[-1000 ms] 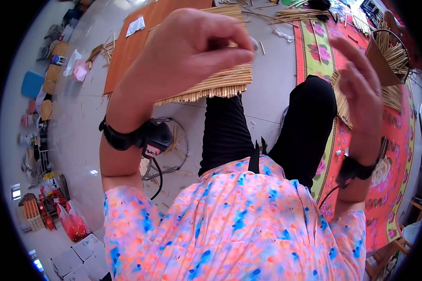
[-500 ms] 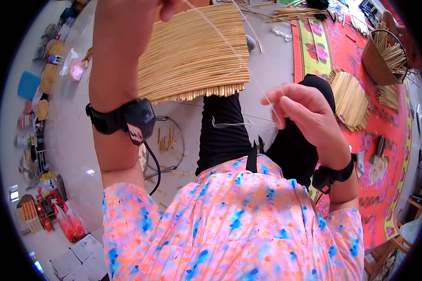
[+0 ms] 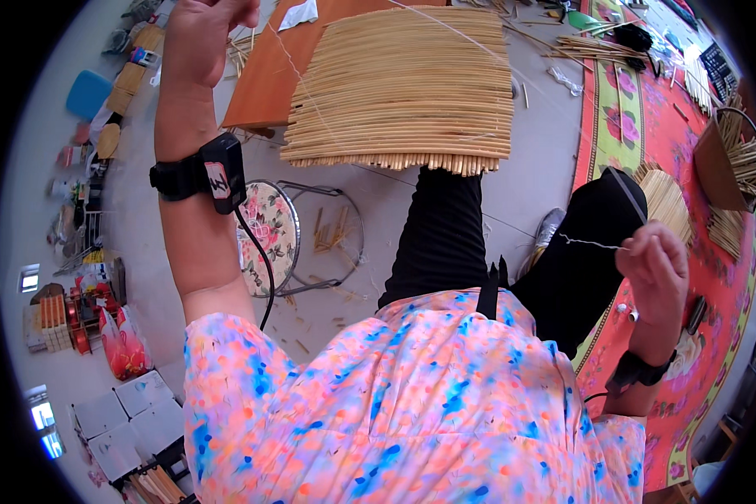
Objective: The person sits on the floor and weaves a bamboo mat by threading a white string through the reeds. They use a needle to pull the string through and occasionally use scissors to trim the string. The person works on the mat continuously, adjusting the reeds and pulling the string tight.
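Note:
A mat of many pale straw-coloured sticks [image 3: 399,92] lies on an orange-brown wooden board [image 3: 256,92], its near edge above my knee. My left hand [image 3: 206,29] is raised at the upper left beyond the board's corner, fingers closed on a thin white thread [image 3: 284,52], its fingertips partly at the picture's edge. My right hand [image 3: 651,260] is low on the right above my dark trouser leg, thumb and fingers pinched on the thread, a loose end trailing leftward. Thin strands stretch diagonally across the mat between the upper edge and my right hand.
A floral stool [image 3: 265,231] stands at left by the leg. On the right a red floral cloth [image 3: 664,403] holds a bundled stick piece [image 3: 668,202], a container of sticks [image 3: 731,160] and loose sticks [image 3: 605,46]. Bags, boxes and other clutter line the far left wall.
My left hand has swung up and left, uncovering the mat. My right hand dropped toward the mat, then moved right and down, drawing the thread out. The view has shifted slightly.

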The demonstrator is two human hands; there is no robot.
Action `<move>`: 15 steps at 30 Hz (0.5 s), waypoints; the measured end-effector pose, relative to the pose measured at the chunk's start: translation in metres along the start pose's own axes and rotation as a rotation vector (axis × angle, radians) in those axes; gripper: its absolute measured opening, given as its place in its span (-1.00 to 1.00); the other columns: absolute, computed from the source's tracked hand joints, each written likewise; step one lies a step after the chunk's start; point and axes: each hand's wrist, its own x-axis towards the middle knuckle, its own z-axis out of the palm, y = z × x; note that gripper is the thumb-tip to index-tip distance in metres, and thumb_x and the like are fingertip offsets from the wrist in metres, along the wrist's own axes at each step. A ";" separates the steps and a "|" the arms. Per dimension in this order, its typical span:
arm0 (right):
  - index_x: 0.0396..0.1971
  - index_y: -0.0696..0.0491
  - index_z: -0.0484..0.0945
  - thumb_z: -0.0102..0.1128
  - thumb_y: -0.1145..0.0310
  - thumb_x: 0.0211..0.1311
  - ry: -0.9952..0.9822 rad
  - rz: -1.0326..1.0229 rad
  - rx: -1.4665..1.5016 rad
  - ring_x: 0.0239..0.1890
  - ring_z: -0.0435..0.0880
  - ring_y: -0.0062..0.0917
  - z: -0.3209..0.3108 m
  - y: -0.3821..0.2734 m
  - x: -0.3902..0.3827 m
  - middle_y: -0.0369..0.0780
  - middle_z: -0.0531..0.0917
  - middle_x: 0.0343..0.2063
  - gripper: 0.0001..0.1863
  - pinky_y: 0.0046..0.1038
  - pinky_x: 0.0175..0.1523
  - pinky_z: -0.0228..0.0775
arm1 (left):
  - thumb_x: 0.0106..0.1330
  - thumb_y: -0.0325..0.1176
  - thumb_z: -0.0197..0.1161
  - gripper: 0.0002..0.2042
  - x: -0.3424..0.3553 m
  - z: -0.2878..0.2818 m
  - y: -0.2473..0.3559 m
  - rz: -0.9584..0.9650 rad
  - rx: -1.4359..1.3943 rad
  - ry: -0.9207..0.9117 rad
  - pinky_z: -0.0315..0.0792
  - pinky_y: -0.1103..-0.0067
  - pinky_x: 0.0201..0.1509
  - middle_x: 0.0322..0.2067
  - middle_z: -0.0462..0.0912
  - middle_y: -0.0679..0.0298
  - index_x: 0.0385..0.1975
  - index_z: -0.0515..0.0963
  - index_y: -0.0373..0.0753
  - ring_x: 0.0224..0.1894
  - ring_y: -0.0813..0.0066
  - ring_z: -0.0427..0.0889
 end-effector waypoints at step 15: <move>-0.03 0.16 0.43 0.04 0.28 0.27 0.759 -0.226 -1.008 -0.49 0.34 -0.80 -0.076 -0.048 -0.002 -0.36 0.48 -0.34 -0.65 -0.77 -0.35 0.14 | 0.17 -0.45 0.24 -0.90 -0.032 0.029 0.025 0.132 -0.071 -0.295 0.37 0.72 -0.55 -0.61 0.54 0.28 -0.47 0.51 -0.36 -0.63 0.62 0.48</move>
